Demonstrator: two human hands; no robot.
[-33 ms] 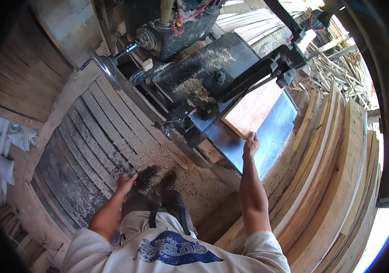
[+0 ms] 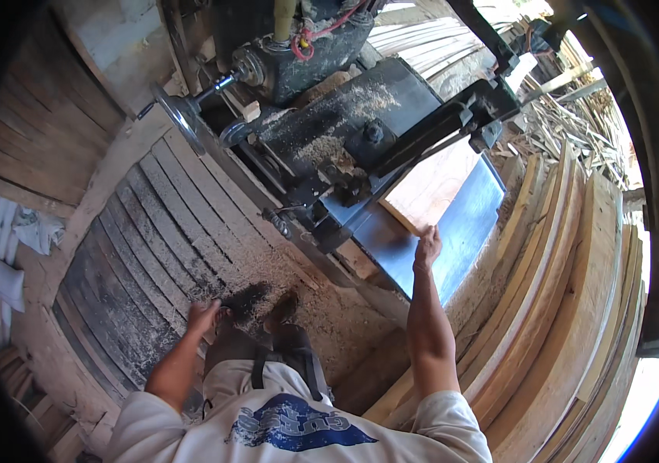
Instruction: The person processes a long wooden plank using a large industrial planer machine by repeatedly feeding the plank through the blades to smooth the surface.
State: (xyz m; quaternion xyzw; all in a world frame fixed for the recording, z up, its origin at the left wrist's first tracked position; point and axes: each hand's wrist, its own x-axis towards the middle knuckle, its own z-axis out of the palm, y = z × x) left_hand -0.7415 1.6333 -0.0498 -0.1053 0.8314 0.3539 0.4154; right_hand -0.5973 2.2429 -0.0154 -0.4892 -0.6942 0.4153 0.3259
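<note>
R hand (image 2: 427, 247) fingers pressing 1 board (image 2: 433, 189) on planer table (image 2: 468, 231); L hand (image 2: 203, 316) empty, loosely open.

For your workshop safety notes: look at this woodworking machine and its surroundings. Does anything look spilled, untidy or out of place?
Yes. Loose sawdust lies heaped on top of the dark machine and spreads over the slatted floor. Behind the machine, offcuts lie in a tangled pile. The right hand rests at the end of the board on the blue table.

Daylight floods in from the upper right, washing out the stacked planks (image 2: 576, 255) there; the left side sits dimmer. Fisheye bending and dark vignette ring the edges.
</note>
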